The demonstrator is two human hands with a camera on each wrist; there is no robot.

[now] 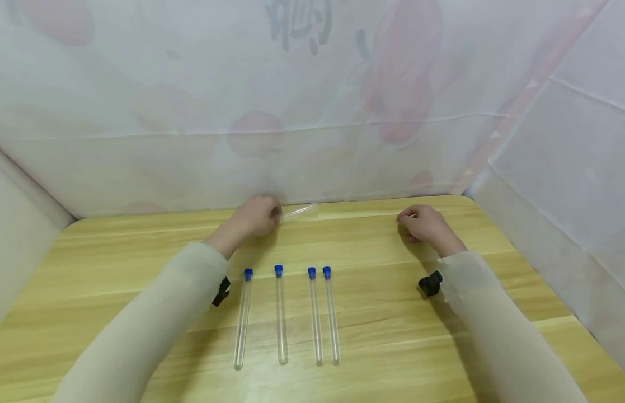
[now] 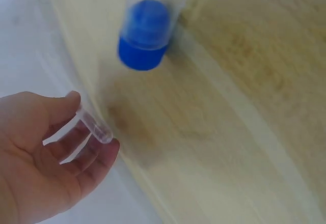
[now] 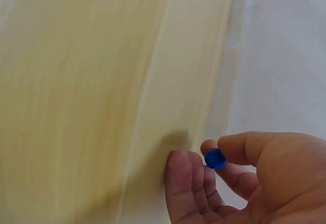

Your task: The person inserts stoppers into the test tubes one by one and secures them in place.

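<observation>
Tube in my left hand (image 1: 254, 217), cap in my right hand (image 1: 424, 223), so I read this as the capping step for the fifth piece. My left fingers curl round the uncapped test tube (image 1: 298, 211) near the back edge of the wooden table (image 1: 493, 280), its clear body poking out to the right; the left wrist view shows the open end of it (image 2: 94, 126) lying across my fingers (image 2: 104, 155). On the other side, thumb and forefinger pinch the small blue cap (image 3: 215, 159), while the rest of those fingers fold loosely under it. The two hands are well apart, both low over the far side of the table. Closer to me lie four capped test tubes (image 1: 287, 316) in a row, blue ends pointing away, the right-hand pair just beside each other. Next, as I judge it, the hands must come together: tube mouth turned toward the cap, cap lined up square with it and pressed on without tilting. A firm grip matters, since the tube looks smooth and could slide.
</observation>
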